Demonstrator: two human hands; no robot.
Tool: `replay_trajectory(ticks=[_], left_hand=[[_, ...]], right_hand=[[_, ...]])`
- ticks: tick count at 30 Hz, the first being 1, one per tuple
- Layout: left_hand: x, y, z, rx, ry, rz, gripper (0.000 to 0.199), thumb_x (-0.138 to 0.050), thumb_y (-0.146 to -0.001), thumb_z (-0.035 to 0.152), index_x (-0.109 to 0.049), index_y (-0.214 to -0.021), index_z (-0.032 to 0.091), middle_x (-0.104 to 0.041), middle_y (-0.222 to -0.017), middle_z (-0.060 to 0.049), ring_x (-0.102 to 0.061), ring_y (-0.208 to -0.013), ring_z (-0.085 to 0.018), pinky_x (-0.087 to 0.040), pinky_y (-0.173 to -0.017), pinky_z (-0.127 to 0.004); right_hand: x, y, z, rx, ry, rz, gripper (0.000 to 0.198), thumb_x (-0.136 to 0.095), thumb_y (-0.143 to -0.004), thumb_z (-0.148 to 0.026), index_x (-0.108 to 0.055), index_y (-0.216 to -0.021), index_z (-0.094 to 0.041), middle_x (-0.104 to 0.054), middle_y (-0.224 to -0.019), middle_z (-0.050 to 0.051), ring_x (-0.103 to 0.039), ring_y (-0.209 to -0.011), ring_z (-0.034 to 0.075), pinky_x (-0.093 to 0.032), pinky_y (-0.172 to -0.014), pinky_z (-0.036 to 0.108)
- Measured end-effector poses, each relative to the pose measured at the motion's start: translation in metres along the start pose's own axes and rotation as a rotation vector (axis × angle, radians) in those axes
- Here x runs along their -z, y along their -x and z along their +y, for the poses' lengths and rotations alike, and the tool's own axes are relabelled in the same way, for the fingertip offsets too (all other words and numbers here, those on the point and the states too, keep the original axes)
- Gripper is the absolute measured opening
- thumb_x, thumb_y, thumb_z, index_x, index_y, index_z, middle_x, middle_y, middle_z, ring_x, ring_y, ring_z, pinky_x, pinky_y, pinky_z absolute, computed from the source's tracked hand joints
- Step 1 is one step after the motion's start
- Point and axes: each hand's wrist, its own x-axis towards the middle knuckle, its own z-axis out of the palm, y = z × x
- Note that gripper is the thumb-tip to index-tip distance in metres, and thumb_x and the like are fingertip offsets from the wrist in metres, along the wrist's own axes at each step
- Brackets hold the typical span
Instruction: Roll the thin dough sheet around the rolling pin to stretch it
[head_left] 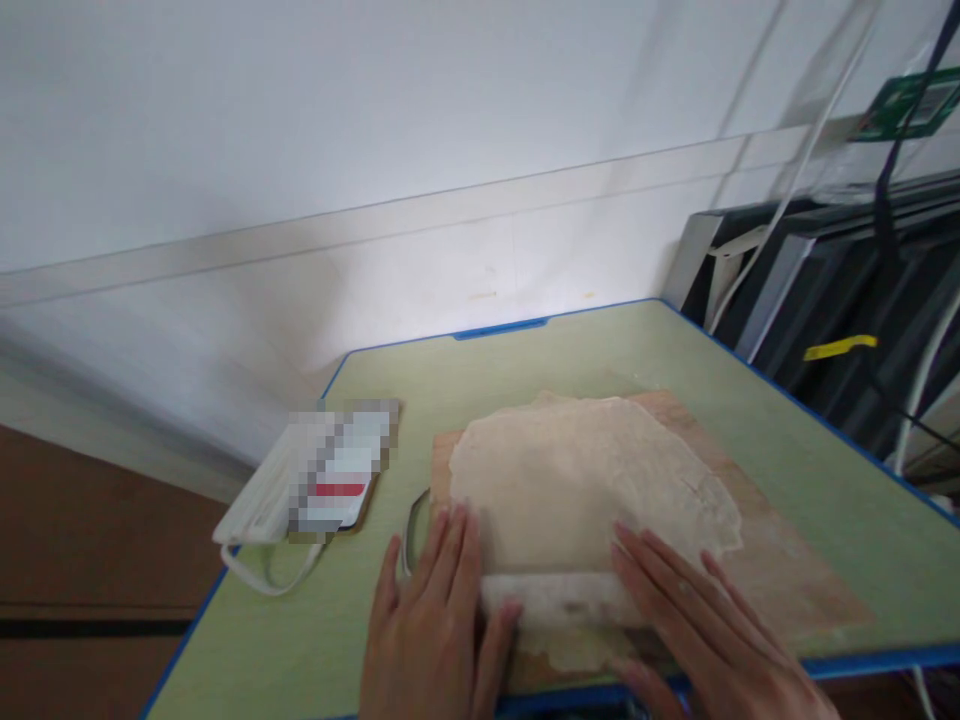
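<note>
A wide, thin sheet of dough (555, 470) lies over a wooden board (806, 575). Across its near part runs a pale rolling pin (562, 600), its ends covered by my hands; I cannot tell whether dough is wrapped round it. My left hand (431, 625) rests flat at the pin's left end, fingers stretched forward and thumb over the pin. At the right end my right hand (697, 610) presses down with straight fingers, its fingertips touching the dough. Nearer me, a bit of dough (574, 650) shows below the pin.
The green table (600, 345) has a blue edge and stands by a white wall. Left of the board lie a phone (352, 465) and a white strapped item (274, 490), partly blurred out. A metal loop (409, 530) touches the board's left side. Dark panels (832, 270) and cables stand right.
</note>
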Motion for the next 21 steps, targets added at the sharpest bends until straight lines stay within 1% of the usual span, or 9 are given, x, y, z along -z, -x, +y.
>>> replay_trajectory(ticks=[2,3,5,8,11,14,17,19,21], left_hand=[[-0.001,0.01,-0.002,-0.042,-0.001,0.019,0.05,-0.04,-0.09,0.035,-0.043,-0.133,0.009,-0.049,-0.136,-0.012,-0.049,-0.123,-0.024,-0.019,-0.11,-0.045],[0.0,0.01,-0.003,-0.036,0.013,0.014,0.05,-0.04,-0.09,0.035,-0.043,-0.133,0.01,-0.049,-0.135,-0.012,-0.049,-0.122,-0.023,-0.019,-0.11,-0.045],[0.002,-0.001,-0.003,0.015,0.062,-0.024,0.046,-0.039,-0.091,0.033,-0.046,-0.132,0.013,-0.052,-0.133,-0.011,-0.05,-0.122,-0.024,-0.024,-0.108,-0.047],[0.005,-0.026,-0.001,0.125,0.138,-0.091,0.04,-0.037,-0.091,0.03,-0.053,-0.126,0.018,-0.054,-0.132,-0.009,-0.049,-0.122,-0.025,-0.035,-0.102,-0.048],[0.006,-0.039,0.001,0.169,0.164,-0.116,0.038,-0.038,-0.092,0.029,-0.055,-0.124,0.019,-0.053,-0.132,-0.008,-0.049,-0.123,-0.025,-0.039,-0.1,-0.048],[0.006,-0.028,0.0,0.123,0.142,-0.086,0.04,-0.038,-0.091,0.029,-0.053,-0.126,0.019,-0.052,-0.133,-0.008,-0.049,-0.122,-0.026,-0.041,-0.096,-0.048],[0.006,-0.005,-0.003,0.015,0.124,-0.027,0.042,-0.039,-0.09,0.03,-0.05,-0.129,0.019,-0.052,-0.134,-0.008,-0.052,-0.119,-0.024,-0.045,-0.089,-0.041],[0.006,0.007,-0.006,-0.039,0.127,0.006,0.041,-0.041,-0.09,0.03,-0.049,-0.129,0.019,-0.052,-0.134,-0.007,-0.052,-0.119,-0.021,-0.046,-0.087,-0.036],[0.004,0.013,-0.009,-0.057,0.142,0.039,0.038,-0.044,-0.089,0.03,-0.051,-0.125,0.02,-0.054,-0.132,-0.007,-0.053,-0.118,-0.02,-0.047,-0.086,-0.033]], right_hand=[[0.003,0.004,0.0,0.022,0.007,0.017,0.051,-0.044,-0.087,-0.044,-0.048,-0.129,-0.017,-0.069,-0.108,0.004,-0.068,-0.09,0.017,-0.054,-0.071,0.029],[0.003,0.004,-0.001,0.016,0.016,0.018,0.051,-0.043,-0.087,-0.044,-0.048,-0.129,-0.016,-0.068,-0.108,0.004,-0.068,-0.09,0.018,-0.055,-0.07,0.029],[0.0,0.0,-0.002,-0.01,0.029,0.002,0.048,-0.041,-0.088,-0.042,-0.05,-0.126,-0.013,-0.066,-0.112,0.006,-0.066,-0.096,0.021,-0.056,-0.071,0.033],[-0.006,-0.01,-0.002,-0.092,0.017,-0.051,0.044,-0.038,-0.09,-0.039,-0.052,-0.12,-0.009,-0.061,-0.12,0.01,-0.06,-0.108,0.024,-0.056,-0.078,0.039],[-0.008,-0.017,-0.002,-0.15,-0.012,-0.084,0.043,-0.036,-0.092,-0.04,-0.054,-0.118,-0.011,-0.062,-0.12,0.01,-0.06,-0.108,0.024,-0.055,-0.083,0.041],[-0.003,-0.014,-0.002,-0.11,-0.025,-0.067,0.04,-0.037,-0.092,-0.039,-0.056,-0.115,-0.012,-0.064,-0.118,0.01,-0.062,-0.104,0.023,-0.057,-0.079,0.04],[0.004,-0.005,-0.003,-0.068,-0.047,-0.037,0.035,-0.039,-0.091,-0.034,-0.059,-0.11,-0.013,-0.065,-0.115,0.01,-0.065,-0.1,0.023,-0.059,-0.073,0.037],[0.006,-0.001,-0.003,-0.081,-0.084,-0.04,0.031,-0.042,-0.09,-0.031,-0.06,-0.108,-0.014,-0.065,-0.115,0.009,-0.064,-0.1,0.022,-0.058,-0.075,0.038],[0.004,0.001,-0.003,-0.116,-0.143,-0.057,0.028,-0.045,-0.09,-0.029,-0.061,-0.108,-0.016,-0.067,-0.113,0.007,-0.064,-0.101,0.021,-0.057,-0.081,0.039]])
